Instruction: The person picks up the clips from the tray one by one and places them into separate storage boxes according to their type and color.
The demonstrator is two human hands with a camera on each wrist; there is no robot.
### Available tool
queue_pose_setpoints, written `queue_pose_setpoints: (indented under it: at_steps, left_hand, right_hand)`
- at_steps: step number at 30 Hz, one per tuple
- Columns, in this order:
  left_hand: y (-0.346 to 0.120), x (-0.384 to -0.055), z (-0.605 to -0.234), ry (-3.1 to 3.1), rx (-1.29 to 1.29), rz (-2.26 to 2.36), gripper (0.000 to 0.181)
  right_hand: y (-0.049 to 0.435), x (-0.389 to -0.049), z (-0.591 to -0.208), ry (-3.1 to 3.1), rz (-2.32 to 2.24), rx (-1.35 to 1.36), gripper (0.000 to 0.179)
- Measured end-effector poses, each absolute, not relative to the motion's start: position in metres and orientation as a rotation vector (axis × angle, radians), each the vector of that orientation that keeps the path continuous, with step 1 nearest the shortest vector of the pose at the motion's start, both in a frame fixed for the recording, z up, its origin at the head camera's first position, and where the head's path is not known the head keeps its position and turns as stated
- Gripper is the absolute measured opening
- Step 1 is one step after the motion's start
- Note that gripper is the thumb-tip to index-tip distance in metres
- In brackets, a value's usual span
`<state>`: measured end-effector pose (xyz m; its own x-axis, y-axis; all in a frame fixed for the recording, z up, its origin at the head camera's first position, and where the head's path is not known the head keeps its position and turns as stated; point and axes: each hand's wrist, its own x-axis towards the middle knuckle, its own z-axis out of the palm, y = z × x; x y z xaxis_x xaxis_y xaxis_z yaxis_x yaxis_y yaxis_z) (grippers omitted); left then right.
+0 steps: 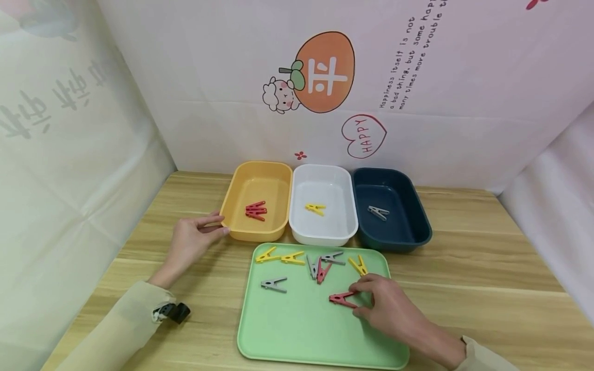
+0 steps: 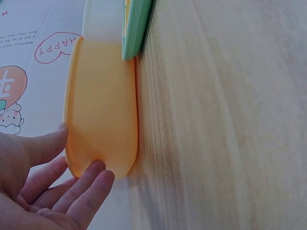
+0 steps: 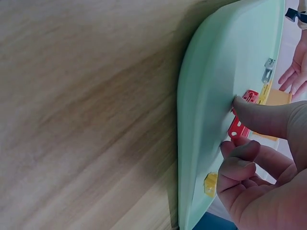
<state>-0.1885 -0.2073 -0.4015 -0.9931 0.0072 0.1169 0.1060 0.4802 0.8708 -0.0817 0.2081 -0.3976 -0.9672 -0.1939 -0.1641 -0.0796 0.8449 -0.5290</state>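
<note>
On the green tray [image 1: 297, 330], my right hand [image 1: 394, 309] pinches the handle ends of a red clothespin [image 1: 342, 299] between thumb and fingers. A yellow clothespin [image 1: 358, 265] lies just beyond those fingers. My left hand [image 1: 192, 242] touches the near left corner of the yellow bin [image 1: 257, 234], its thumb at the rim and its loosely extended fingers against the outer wall [image 2: 103, 110]. Elsewhere on the tray are another red clothespin [image 1: 323, 271], grey clothespins [image 1: 275, 284] and two more yellow clothespins [image 1: 292, 258].
A white bin [image 1: 323, 238] and a dark blue bin [image 1: 394, 242] stand beside the yellow one, behind the tray. Red clothespins [image 1: 256, 211] lie in the yellow bin, a yellow clothespin [image 1: 316, 208] in the white, a grey clothespin [image 1: 378, 212] in the blue. A printed cloth [image 1: 223, 103] hangs behind.
</note>
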Motion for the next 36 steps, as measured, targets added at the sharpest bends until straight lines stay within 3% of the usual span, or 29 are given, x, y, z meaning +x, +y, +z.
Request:
queue_pose_setpoints:
  at_steps: [21, 36]
  left_hand:
    - [-0.207, -0.189, -0.399, -2.633, -0.083, -1.542, 0.04]
    - [-0.208, -0.189, -0.401, -2.632, -0.088, -1.544, 0.041]
  right_hand:
    - [0.22, -0.074, -0.393, 2.804, -0.96, -0.371, 0.034]
    - [0.223, -0.076, -0.384, 2.653, -1.105, -0.308, 0.03]
